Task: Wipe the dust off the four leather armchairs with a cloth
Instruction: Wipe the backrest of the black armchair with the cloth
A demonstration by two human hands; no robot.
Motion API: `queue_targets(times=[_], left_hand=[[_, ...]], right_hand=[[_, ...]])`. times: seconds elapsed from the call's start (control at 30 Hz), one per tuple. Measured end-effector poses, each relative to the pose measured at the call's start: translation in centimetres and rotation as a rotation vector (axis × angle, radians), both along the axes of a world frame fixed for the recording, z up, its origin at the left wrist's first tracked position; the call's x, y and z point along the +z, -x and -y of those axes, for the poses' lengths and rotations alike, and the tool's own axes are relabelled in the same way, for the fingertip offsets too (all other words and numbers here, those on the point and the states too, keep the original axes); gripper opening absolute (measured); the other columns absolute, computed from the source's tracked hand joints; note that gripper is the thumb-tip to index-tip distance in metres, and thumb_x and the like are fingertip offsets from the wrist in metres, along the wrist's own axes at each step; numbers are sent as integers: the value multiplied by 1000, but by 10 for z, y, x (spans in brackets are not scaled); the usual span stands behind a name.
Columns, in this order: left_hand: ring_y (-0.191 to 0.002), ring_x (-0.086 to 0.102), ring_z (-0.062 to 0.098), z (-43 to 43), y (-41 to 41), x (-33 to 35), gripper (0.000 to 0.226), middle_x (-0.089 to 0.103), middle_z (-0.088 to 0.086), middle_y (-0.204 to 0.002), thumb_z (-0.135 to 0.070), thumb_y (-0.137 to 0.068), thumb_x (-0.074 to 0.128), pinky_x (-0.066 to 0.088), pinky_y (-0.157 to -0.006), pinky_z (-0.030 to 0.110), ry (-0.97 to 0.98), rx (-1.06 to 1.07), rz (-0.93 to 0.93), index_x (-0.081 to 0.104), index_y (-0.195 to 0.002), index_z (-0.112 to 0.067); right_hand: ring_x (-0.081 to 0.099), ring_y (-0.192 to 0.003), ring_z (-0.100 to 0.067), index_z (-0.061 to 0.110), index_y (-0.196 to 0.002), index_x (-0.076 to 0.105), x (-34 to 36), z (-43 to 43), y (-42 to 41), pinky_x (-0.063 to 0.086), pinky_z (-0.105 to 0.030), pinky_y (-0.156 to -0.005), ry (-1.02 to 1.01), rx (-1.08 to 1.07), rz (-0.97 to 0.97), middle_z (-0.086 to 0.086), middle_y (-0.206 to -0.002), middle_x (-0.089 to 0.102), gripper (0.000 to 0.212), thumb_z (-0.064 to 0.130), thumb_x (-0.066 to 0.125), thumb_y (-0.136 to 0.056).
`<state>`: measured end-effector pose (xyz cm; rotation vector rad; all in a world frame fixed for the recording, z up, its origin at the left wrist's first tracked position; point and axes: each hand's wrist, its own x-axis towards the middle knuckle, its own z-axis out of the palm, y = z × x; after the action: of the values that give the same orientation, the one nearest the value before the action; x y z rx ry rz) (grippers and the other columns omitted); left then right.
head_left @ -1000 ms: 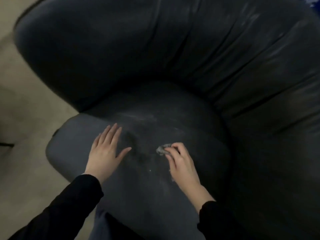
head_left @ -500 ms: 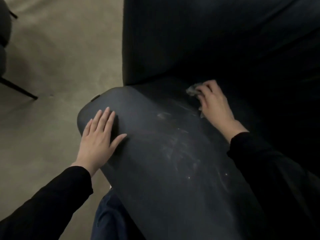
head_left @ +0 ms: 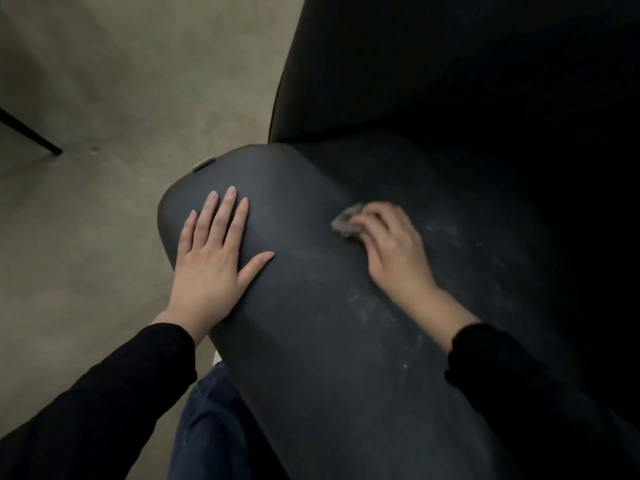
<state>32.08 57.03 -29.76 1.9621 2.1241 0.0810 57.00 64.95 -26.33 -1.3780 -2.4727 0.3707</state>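
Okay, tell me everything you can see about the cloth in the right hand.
The cloth is a small grey wad, crumpled and soft-looking, slightly blurred. Most of it is hidden under the curled fingers of the right hand, so only its left end peeks out. The hand presses it against the dark leather armchair seat, near where the seat meets the backrest. Pale dust streaks lie on the leather to its right. Its full size and shape cannot be told.

Left hand (head_left: 214, 258) lies flat, fingers straight and together, thumb spread, near the left edge of the armchair seat (head_left: 311, 341). Right hand (head_left: 391, 244), fingers curled, grips a wadded cloth (head_left: 346, 224).
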Motion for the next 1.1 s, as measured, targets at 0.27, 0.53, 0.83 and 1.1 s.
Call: queue_targets(times=[0.27,0.53,0.83,1.1], left_hand=[[-150,7,23,-1,0,4,79,16,6,-162,-64,-93,23,-3,-119,35,37,3,18,21,-154,-13],[-150,7,22,0,1,4,79,16,5,-162,-65,-93,27,-2,-120,35,16,15,57,21,-154,-15],[-150,0,15,2,7,7,78,10,-1,-163,-64,-93,31,-6,-121,30,7,10,176,18,-155,-18],[-150,-6,12,11,20,4,78,4,-2,-164,-62,-94,24,-3,-121,30,1,120,221,13,-156,-16]], right_hand=[[54,-99,-30,1,-102,66,20,-61,-21,37,-23,-89,0,-95,-43,-19,-107,56,20,6,51,-90],[57,-98,-37,4,-107,67,-8,-96,29,48,-38,-84,34,-263,-4,-18,-112,57,25,9,49,-90],[54,-85,-30,0,-101,67,10,19,34,47,-38,-79,163,359,-43,-12,-103,60,14,1,59,-90],[54,-104,-31,3,-112,65,3,-101,24,39,-25,-88,58,-263,-24,-19,-115,54,26,9,47,-94]])
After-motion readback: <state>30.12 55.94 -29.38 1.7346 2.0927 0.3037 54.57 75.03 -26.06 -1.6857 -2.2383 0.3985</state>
